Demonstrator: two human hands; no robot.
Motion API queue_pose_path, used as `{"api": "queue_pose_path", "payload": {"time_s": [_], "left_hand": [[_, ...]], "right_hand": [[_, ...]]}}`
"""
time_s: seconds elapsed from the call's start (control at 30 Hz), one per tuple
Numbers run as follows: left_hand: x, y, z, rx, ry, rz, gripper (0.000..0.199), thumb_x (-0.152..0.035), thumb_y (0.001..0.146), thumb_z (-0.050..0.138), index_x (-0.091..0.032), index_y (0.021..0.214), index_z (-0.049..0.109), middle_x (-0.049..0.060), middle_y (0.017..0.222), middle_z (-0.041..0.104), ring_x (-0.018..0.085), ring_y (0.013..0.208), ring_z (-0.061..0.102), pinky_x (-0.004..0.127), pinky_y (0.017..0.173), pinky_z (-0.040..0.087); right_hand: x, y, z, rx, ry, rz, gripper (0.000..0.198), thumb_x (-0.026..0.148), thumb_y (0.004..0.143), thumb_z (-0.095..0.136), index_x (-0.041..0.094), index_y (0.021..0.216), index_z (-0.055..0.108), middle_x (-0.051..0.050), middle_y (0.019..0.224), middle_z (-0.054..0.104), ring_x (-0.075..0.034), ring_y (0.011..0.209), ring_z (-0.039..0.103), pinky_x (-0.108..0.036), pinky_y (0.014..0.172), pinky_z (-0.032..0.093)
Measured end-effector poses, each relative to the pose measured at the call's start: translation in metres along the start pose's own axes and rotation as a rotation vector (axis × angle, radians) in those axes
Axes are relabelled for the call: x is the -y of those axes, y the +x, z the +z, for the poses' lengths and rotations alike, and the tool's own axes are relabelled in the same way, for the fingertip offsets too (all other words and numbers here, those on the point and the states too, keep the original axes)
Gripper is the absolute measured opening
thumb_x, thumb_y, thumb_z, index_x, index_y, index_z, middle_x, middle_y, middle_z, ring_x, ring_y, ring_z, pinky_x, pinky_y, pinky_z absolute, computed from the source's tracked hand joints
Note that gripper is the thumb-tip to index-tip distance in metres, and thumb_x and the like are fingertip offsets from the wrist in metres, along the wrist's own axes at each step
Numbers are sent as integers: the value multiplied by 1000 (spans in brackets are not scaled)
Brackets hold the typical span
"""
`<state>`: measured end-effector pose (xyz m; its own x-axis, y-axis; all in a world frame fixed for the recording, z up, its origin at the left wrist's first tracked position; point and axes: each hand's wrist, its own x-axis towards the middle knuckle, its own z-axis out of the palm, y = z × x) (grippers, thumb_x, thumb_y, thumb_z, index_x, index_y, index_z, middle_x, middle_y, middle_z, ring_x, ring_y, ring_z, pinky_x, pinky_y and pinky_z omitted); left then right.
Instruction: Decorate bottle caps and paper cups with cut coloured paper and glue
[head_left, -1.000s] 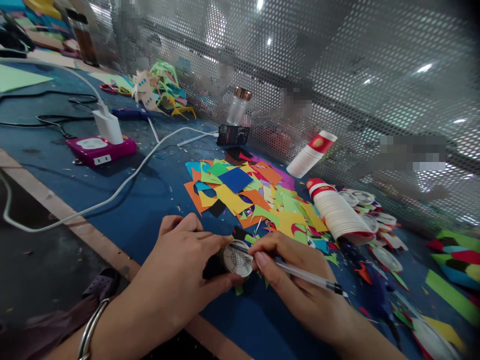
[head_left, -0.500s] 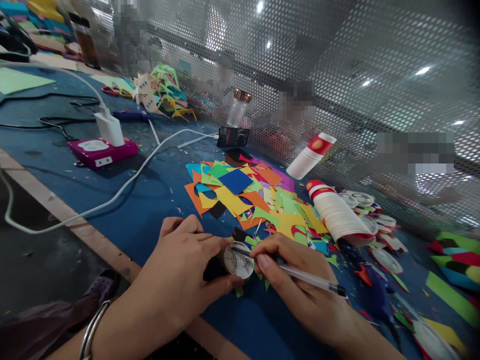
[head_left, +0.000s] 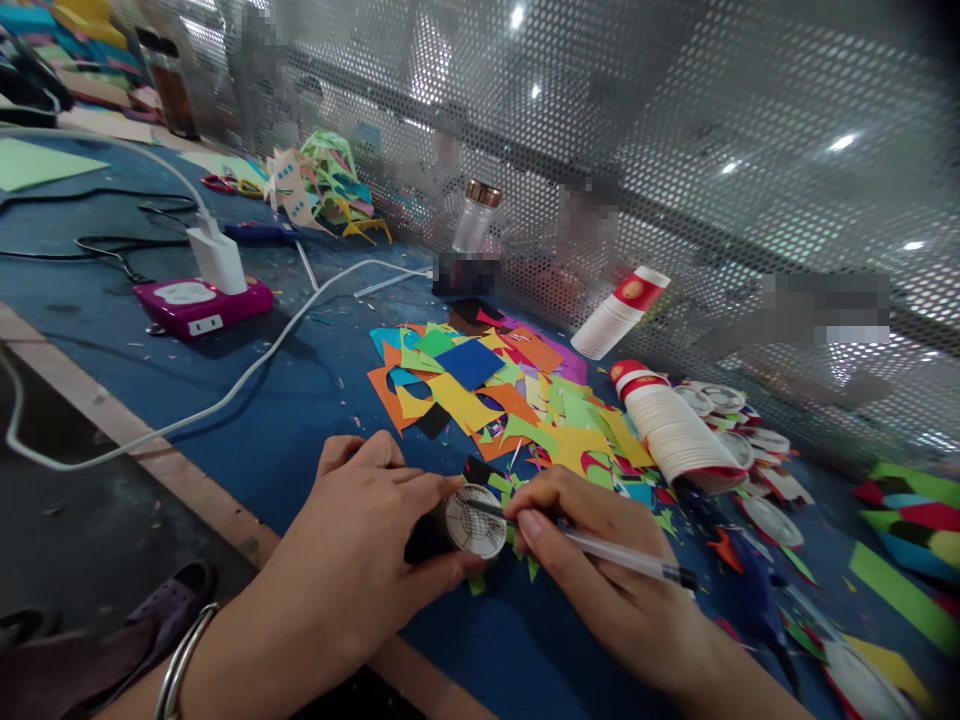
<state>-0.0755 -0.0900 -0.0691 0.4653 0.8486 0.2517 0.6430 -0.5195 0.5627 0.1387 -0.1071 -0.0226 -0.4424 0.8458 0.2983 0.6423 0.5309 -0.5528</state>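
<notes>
Hand, left (head_left: 367, 545): back up, forearm in from bottom left, silver bangles (head_left: 182, 652) at wrist. Thumb and index clamped on opposite sides of small round piece (head_left: 484, 530), white face up with dark grid lines; other fingers bent. Hand, right (head_left: 604, 560): forearm in from bottom right, turned inward, thumb and forefinger pinched on pen (head_left: 622, 553). Pen slanted, black end back toward wrist, dark tip at white face; contact too small to tell. Round piece between both hands, over blue counter (head_left: 300, 420). Just beyond: heap of coloured paper scraps (head_left: 472, 365). Right of heap: nested paper cups (head_left: 679, 425) lying on side, near blue glue gun (head_left: 754, 590). Farther left: magenta power strip (head_left: 251, 300) with white charger (head_left: 216, 258) plugged in.
</notes>
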Motion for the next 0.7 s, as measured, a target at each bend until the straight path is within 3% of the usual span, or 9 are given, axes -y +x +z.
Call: {"api": "queue_pose_path", "payload": {"time_s": [0.7], "left_hand": [[-1,-1,-3,0,7,20,32,-54,86,70,-27,104,72,0,84,74,26,93,52,43,84,26]], "right_hand": [[-2,2,0,-12,-19,-1,20,20,98,48,19,89,66,1,70,63,-11,60,57,-27,55,42]]}}
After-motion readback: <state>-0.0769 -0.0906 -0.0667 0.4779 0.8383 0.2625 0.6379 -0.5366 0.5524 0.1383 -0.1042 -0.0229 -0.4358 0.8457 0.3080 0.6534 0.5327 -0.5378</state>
